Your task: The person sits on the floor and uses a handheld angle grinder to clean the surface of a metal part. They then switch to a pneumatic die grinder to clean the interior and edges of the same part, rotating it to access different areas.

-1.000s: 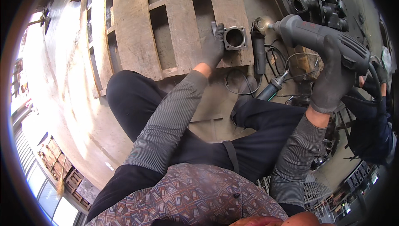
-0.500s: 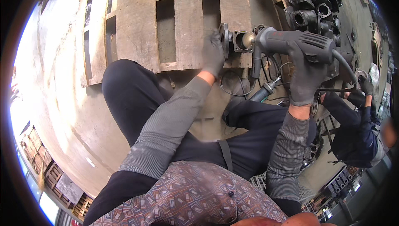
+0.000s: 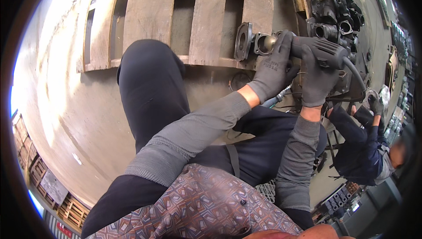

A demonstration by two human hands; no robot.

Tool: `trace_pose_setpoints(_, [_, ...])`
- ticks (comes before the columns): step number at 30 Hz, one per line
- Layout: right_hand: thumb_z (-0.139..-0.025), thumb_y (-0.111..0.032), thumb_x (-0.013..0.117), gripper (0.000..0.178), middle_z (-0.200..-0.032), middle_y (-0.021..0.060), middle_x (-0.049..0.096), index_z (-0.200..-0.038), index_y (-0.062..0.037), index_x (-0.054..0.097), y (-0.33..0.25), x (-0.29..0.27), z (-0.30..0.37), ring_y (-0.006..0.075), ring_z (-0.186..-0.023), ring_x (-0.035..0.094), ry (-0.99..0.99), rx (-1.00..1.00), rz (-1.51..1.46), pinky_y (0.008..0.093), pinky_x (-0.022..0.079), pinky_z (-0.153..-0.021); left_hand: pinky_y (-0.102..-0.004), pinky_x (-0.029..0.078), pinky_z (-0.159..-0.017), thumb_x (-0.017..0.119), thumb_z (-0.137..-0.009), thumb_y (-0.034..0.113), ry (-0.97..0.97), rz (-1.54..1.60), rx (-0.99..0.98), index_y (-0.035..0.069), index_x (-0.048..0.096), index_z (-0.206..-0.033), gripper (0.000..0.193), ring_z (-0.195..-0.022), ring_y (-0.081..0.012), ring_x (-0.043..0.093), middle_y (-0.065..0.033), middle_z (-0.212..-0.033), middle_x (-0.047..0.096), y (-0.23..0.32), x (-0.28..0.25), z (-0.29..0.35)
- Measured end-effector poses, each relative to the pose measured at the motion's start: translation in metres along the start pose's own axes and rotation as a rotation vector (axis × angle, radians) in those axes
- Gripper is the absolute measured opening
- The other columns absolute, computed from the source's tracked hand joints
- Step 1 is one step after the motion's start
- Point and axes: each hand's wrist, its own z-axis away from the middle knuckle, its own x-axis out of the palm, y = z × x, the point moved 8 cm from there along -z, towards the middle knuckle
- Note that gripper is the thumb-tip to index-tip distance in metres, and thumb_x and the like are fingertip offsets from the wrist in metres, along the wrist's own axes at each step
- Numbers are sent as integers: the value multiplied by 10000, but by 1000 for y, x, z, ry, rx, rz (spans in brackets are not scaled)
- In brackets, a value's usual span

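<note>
My right hand [image 3: 317, 78], in a dark grey glove, is wrapped around the body of a black angle grinder [image 3: 323, 51]. The gloved left hand [image 3: 272, 72] grips the grinder's front end, around where its side handle is; the hand hides most of that handle. A rounded, brass-coloured tip [image 3: 270, 43] on the grinder sits at the round opening of a dark metal casting. That casting has a squarish flange [image 3: 258, 50] and a larger flange [image 3: 249, 34] at its left end. It lies on the near right edge of a wooden pallet [image 3: 147, 19]. Whether the tip is spinning I cannot tell.
More dark metal castings [image 3: 325, 6] are heaped to the right of the pallet. The grinder's cable [image 3: 358, 78] curves down at the right. A blue-green tool [image 3: 277, 99] and wires lie below my hands. Another person [image 3: 360, 151] works close by on the right.
My left hand has let go of the casting's large flange and moved right onto the grinder's front end. The right hand stays on the grinder. My view has shifted slightly.
</note>
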Motion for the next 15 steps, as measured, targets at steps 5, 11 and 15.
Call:
trace_pose_setpoints(5, [-837, -48, 865, 527, -1239, 141, 678, -1275, 83, 603, -14, -8, 4, 206, -1111, 677, -7, -136, 68, 352, 554, -990, -455, 504, -1099, 745, -891, 221, 17, -43, 15, -2, 201, -1622, 938, -1447, -450, 427, -277, -1643, 290, 4, 10, 0])
trace_pose_setpoints(11, [-833, -36, 867, 563, -1278, 148, 664, -1308, 84, 589, 19, 15, 14, 215, -1155, 661, -82, 116, -4, 355, 545, -1011, -481, 586, -944, 716, -905, 228, -58, -48, -180, 43, 243, -1593, 855, -1391, -435, 493, -253, -1649, 294, -29, 5, 4])
trace_pose_setpoints(15, [-831, -12, 867, 574, -1287, 154, 664, -1319, 90, 581, 4, 24, 15, 219, -1179, 655, -130, 1, -24, 361, 536, -1040, -474, 581, -966, 714, -875, 183, -67, -28, -223, 38, 271, -1581, 845, -1390, -420, 499, -240, -1661, 292, -34, 1, 5])
